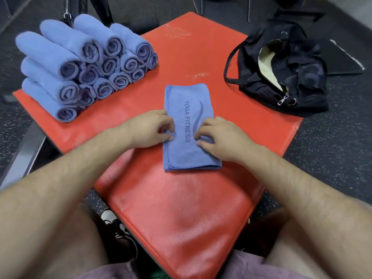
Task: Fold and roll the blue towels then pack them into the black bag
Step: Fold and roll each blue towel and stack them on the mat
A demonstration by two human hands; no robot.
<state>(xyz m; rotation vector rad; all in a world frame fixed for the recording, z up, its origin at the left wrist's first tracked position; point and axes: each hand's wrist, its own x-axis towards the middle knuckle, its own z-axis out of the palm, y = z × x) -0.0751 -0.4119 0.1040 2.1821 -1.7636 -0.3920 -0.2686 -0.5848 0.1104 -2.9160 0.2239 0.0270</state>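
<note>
Curled fingers of the left hand pinch a small fold of cloth at the left edge of the towel, while the bent fingers of the right hand pinch the cloth on its right side. Both hands work at about the middle of its length.

The blue towel lies at the centre of the frame, folded into a long narrow strip that runs away from the person. The print "YOGA FITNESS" and a curved mark face up between the two hands. Its near end is free of the hands and lies flat on the red mat.

In the upper left of the frame a pile of rolls, blue towels already rolled, is stacked several layers high on the mat's corner, spiral ends toward the camera.

In the upper right the black bag sits slumped on the mat's far right corner, well apart from the towel. Its mouth is open on a pale lining, a metal zip pull hangs at its near edge, and a thin strap loops out to its left.

Bare forearms reach in from the lower corners. A dark speckled floor surrounds the mat, and a shoe shows beside the mat's lower left edge.
</note>
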